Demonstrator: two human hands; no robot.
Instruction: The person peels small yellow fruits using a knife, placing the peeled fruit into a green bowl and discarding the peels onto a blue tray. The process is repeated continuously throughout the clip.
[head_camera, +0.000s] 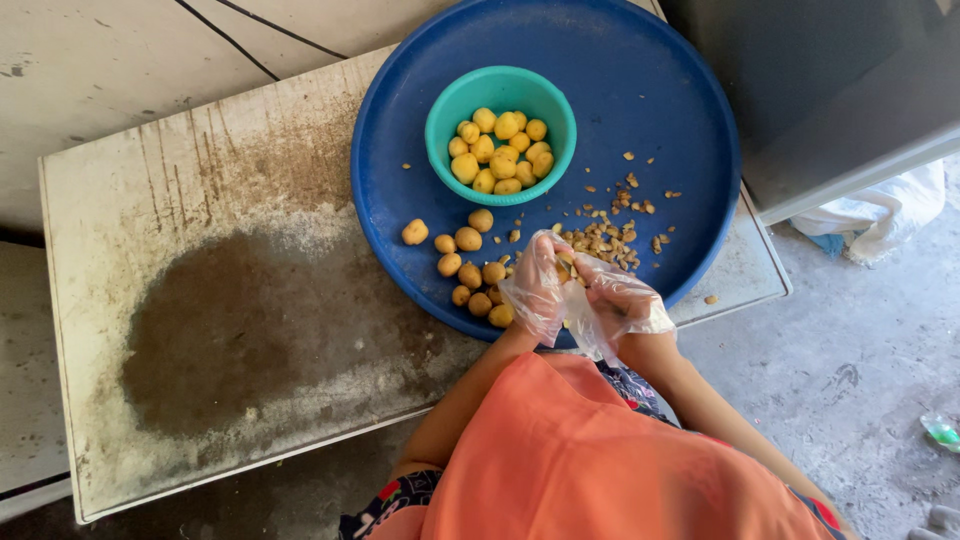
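Our left hand (532, 288) and right hand (618, 305), both in thin clear gloves, pinch one small yellow fruit (566, 266) between them over the blue tray's (680, 110) near edge. Loose yellow fruits (470, 270) lie just left of them on the tray, and a teal bowl (440, 120) of more sits farther in.

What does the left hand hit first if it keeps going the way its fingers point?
The left hand, in a clear plastic glove, points up the blue tray. Probably the scattered brown bits just past its fingertips come first, then bare tray; height above them is unclear.
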